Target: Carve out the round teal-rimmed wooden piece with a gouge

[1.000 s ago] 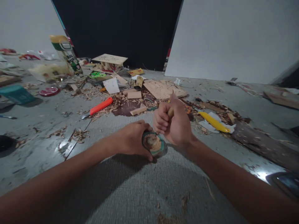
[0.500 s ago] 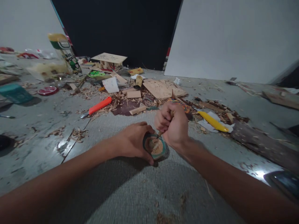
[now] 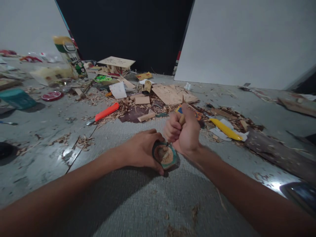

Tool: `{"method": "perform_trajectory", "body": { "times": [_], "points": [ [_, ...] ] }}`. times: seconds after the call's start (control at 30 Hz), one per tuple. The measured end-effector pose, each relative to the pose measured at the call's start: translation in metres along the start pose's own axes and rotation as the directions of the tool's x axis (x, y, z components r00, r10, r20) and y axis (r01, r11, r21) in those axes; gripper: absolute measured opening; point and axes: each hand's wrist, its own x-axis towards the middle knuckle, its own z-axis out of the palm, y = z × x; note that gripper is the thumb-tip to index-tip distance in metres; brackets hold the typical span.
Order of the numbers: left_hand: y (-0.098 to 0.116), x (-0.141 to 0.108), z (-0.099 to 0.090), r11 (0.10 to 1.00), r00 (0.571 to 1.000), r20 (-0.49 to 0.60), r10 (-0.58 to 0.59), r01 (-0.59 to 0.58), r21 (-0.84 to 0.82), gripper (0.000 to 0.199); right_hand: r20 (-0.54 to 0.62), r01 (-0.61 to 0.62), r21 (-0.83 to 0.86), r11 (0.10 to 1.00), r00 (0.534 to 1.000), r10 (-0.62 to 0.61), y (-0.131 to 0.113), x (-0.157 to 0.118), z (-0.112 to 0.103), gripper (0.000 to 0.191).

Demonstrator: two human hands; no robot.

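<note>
A small wooden block with a teal rim and a hollowed, pale centre (image 3: 168,156) lies on the grey textured mat (image 3: 138,200). Thumb and fingers of my left hand (image 3: 142,149) curl around its left side, pressing it to the mat. My right hand (image 3: 184,133) is a fist around a wooden-handled carving tool (image 3: 182,119). One pointed end of that tool sticks up above the thumb. Its lower tip shows below the fist, at the far edge of the hollow; whether it touches the wood I cannot tell.
Wood shavings and scraps lie beyond my hands, with an orange utility knife (image 3: 106,112) on the left and a yellow cutter (image 3: 226,129) on the right. A plywood sheet (image 3: 170,93), a log (image 3: 278,154), a teal container (image 3: 18,98) and a tall jar (image 3: 71,57) are also around.
My right thumb has lifted and now lies along the upper part of the tool, baring more of its handle. The block has shifted slightly right in view; both hands keep their hold.
</note>
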Motion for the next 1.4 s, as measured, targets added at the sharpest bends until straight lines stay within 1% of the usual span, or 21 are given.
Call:
{"method": "perform_trajectory", "body": {
  "times": [0.17,0.3,0.43,0.5,0.7,0.83,1.07,1.17,1.23,1.33,1.37,1.4],
  "points": [
    [-0.001,0.0,0.001,0.998,1.0,0.003,0.01,-0.01,0.069,0.091,-0.153,0.064,0.039,0.997,0.987,-0.057,0.0,0.001,0.0,0.064],
    [-0.001,-0.001,0.002,0.996,1.0,-0.001,0.011,-0.01,0.088,0.093,-0.212,0.066,0.072,0.995,0.976,-0.049,0.002,0.001,0.0,0.058],
    [0.002,0.0,0.003,0.995,1.0,0.0,0.001,-0.001,0.096,0.092,-0.263,0.114,0.063,0.991,0.96,-0.094,0.003,0.0,0.003,0.058],
    [0.003,0.0,0.003,0.995,1.0,-0.01,-0.005,0.006,0.099,0.09,-0.273,0.128,0.033,0.991,0.955,-0.114,0.004,0.0,0.004,0.059],
    [0.002,0.0,0.004,0.997,1.0,-0.017,-0.001,0.003,0.078,0.091,-0.229,0.117,-0.013,0.993,0.966,-0.117,0.005,-0.002,0.006,0.058],
    [0.003,0.0,0.006,0.998,0.999,-0.034,0.003,-0.001,0.066,0.088,-0.239,0.138,0.01,0.99,0.962,-0.132,0.008,0.001,0.004,0.06],
    [0.01,-0.001,0.006,0.996,0.998,-0.023,-0.062,0.063,0.056,0.074,-0.299,0.137,0.061,0.989,0.948,-0.113,0.01,0.004,0.001,0.058],
    [0.011,-0.002,0.005,0.996,0.999,-0.013,-0.052,0.053,0.072,0.074,-0.293,0.111,0.127,0.986,0.953,-0.07,0.008,0.004,-0.002,0.059],
    [0.012,-0.002,0.004,0.995,1.0,-0.001,-0.025,0.025,0.095,0.075,-0.313,0.027,0.164,0.986,0.949,0.026,0.007,0.008,-0.005,0.057],
    [0.012,-0.004,0.004,0.992,1.0,0.001,0.011,-0.011,0.127,0.072,-0.343,-0.11,0.181,0.977,0.924,0.167,0.008,0.013,-0.006,0.053],
    [0.012,-0.004,0.004,0.992,1.0,-0.004,0.016,-0.015,0.122,0.071,-0.344,-0.114,0.172,0.978,0.924,0.168,0.009,0.013,-0.004,0.053],
    [0.011,-0.004,0.004,0.994,1.0,-0.007,0.019,-0.018,0.107,0.071,-0.341,-0.091,0.158,0.983,0.929,0.141,0.01,0.012,-0.002,0.053]
  ]
}}
